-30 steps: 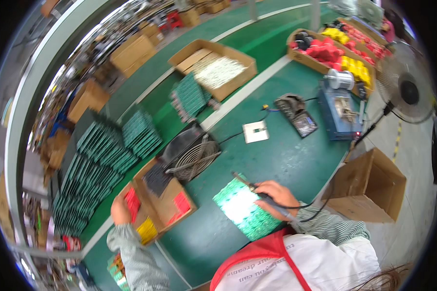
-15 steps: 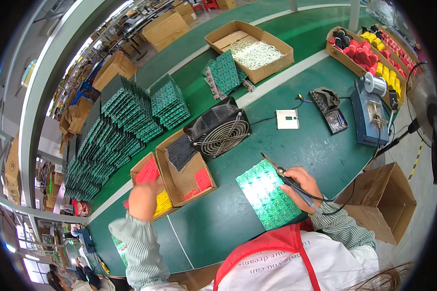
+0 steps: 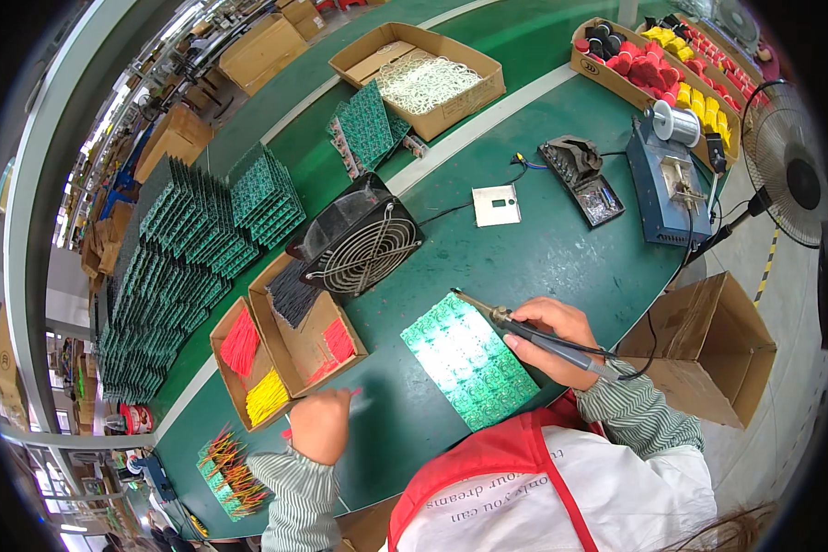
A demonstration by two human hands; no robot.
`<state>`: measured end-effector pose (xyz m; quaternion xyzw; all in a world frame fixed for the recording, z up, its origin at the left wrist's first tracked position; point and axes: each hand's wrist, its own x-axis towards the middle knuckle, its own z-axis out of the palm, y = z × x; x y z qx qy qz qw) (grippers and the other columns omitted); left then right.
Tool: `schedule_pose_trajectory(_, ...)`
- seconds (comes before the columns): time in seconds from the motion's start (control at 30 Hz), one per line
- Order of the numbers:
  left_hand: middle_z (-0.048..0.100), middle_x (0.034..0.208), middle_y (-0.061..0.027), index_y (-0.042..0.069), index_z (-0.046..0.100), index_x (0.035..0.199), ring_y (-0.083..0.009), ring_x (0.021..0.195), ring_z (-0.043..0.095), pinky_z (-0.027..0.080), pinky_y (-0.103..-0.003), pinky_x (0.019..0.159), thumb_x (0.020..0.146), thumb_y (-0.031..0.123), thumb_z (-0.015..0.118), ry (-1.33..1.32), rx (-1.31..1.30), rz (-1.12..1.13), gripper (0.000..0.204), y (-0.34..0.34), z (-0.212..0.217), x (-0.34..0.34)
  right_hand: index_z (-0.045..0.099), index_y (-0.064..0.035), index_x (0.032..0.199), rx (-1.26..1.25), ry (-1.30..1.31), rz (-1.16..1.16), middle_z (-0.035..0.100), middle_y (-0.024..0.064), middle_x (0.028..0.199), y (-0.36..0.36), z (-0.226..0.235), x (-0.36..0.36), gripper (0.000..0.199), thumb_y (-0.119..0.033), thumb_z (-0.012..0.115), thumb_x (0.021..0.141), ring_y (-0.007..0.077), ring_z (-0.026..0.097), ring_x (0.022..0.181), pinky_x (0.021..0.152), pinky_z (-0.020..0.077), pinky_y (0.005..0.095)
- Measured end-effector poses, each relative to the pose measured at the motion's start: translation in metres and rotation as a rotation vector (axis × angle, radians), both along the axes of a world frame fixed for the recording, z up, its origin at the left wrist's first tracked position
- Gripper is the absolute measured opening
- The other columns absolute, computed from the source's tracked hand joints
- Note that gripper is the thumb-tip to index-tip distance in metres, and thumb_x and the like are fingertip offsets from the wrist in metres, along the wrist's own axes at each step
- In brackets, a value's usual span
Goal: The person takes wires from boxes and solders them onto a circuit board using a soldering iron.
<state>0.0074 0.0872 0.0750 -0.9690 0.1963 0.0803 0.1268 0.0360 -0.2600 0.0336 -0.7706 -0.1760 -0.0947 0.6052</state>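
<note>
The green table (image 3: 561, 262) spreads beneath my right hand (image 3: 566, 324) and my left hand (image 3: 322, 428). Just beyond my left grip sits the cardboard tray (image 3: 311, 342), holding black and red wires. The circuit board (image 3: 469, 359) lies flat between my hands, just left of my right one, touched by neither as far as I see. I judge it light, stiff and rather brittle, smooth enough to slide, so best held by its edges, clear of the small parts. My right fingers are curled closely round the handle of the soldering iron (image 3: 577, 355), pen-fashion; its tip reaches the board's far corner, though I can't tell if they touch. The iron should be light but nose-heavy, its cable dragging slightly, and only the handle is safe to grip. My left fist is folded round red wires (image 3: 357, 392), ends poking out; how tightly, I can't tell. They look thin, soft and bendy, best pinched near an end
</note>
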Motion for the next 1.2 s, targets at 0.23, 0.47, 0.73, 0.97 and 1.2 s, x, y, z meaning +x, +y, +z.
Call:
schedule_pose_trajectory(0.23,0.067,0.082,-0.0124,0.001,0.066,0.090,-0.0290,0.066,0.064,0.048,-0.035,0.057,0.086,0.013,0.064,0.145,-1.037,0.429,0.013,-0.057,-0.023,0.039,0.062,-0.0004,0.095,0.053,0.196,-0.016,0.064,0.0076,0.074,-0.002,0.017,-0.001,0.024,-0.011,0.074,0.076,0.0098,0.060,0.063,0.056,0.0471,0.0258)
schedule_pose_trajectory(0.47,0.064,0.084,-0.0143,-0.001,0.066,0.090,-0.0246,0.070,0.061,0.048,-0.033,0.064,0.085,0.013,0.066,0.035,-1.039,0.365,0.015,-0.068,-0.049,0.064,0.064,-0.0010,0.090,-0.005,0.219,-0.054,0.064,0.0057,0.069,-0.003,0.019,0.003,0.021,-0.014,0.074,0.076,0.0093,0.059,0.060,0.055,0.0456,0.0242)
schedule_pose_trajectory(0.73,0.063,0.083,-0.0131,-0.001,0.067,0.090,-0.0240,0.069,0.060,0.046,-0.032,0.062,0.083,0.013,0.068,0.109,-1.149,0.306,0.015,-0.073,-0.053,0.061,0.064,-0.0014,0.090,-0.026,0.202,0.008,0.065,0.0078,0.076,0.000,0.018,0.014,0.021,-0.013,0.074,0.075,0.0131,0.062,0.064,0.058,0.0477,0.0263)
schedule_pose_trajectory(0.97,0.057,0.072,-0.0084,-0.002,0.067,0.087,-0.0157,0.062,0.054,0.043,-0.029,0.057,0.081,0.010,0.070,0.163,-1.141,0.428,0.014,-0.063,-0.043,0.055,0.063,-0.0030,0.088,-0.011,0.122,0.055,0.066,0.0093,0.079,0.003,0.015,0.016,0.019,-0.009,0.074,0.075,0.0177,0.064,0.067,0.060,0.0493,0.0285)
schedule_pose_trajectory(1.2,0.060,0.071,-0.0078,-0.003,0.066,0.085,-0.0110,0.061,0.052,0.043,-0.026,0.057,0.080,0.011,0.071,0.308,-1.287,0.584,0.015,-0.063,-0.052,0.047,0.063,-0.0025,0.088,0.000,0.318,0.122,0.064,0.0064,0.073,0.006,0.026,0.009,0.019,-0.010,0.074,0.075,0.0116,0.061,0.062,0.056,0.0468,0.0256)
